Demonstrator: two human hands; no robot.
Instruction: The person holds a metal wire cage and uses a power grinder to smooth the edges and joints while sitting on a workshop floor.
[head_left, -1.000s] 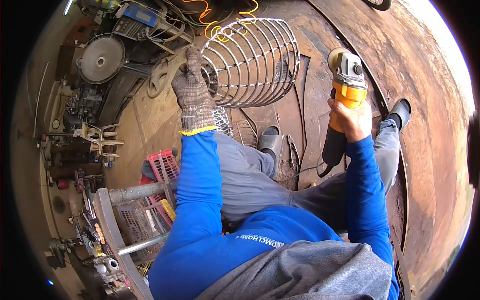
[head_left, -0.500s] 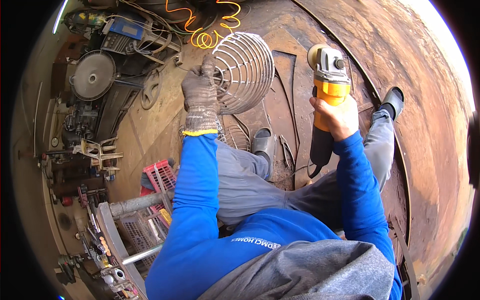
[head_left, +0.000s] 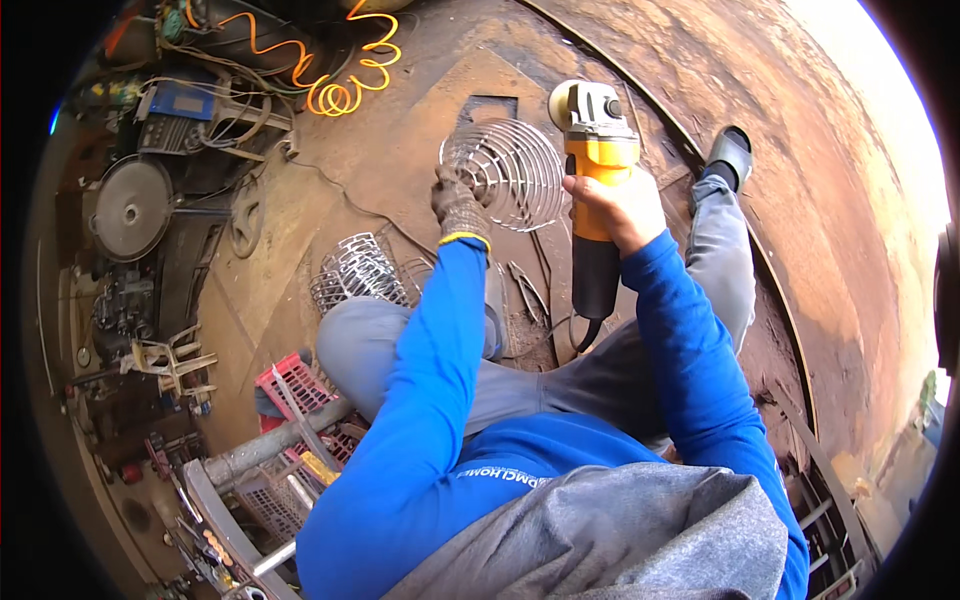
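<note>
My left hand (head_left: 460, 205), in a grey knit glove with a yellow cuff, is closed on the left side of a round wire basket (head_left: 482, 178). The basket is made of concentric metal rings and is tipped so its rings face me. Whether it touches the floor I cannot tell. Bare and wrapped round the body of a yellow and black angle grinder (head_left: 603, 190), my right hand (head_left: 630, 208) keeps the tool upright to the right of the basket. The grinder's pale disc (head_left: 560, 103) is at the far end, apart from the wires. Motion of the disc cannot be made out.
More wire basketwork (head_left: 362, 270) lies beyond my left knee. Pliers-like tongs (head_left: 528, 290) rest between my legs. A red plastic crate (head_left: 290, 385) stands at left, near a fan (head_left: 132, 208) and machinery. An orange coiled hose (head_left: 335, 97) hangs at the far left.
My left hand has lowered the wire basket and shifted it rightward, nearer the grinder. My left knee has swung out to the left, exposing the other wirework. The view has turned right.
</note>
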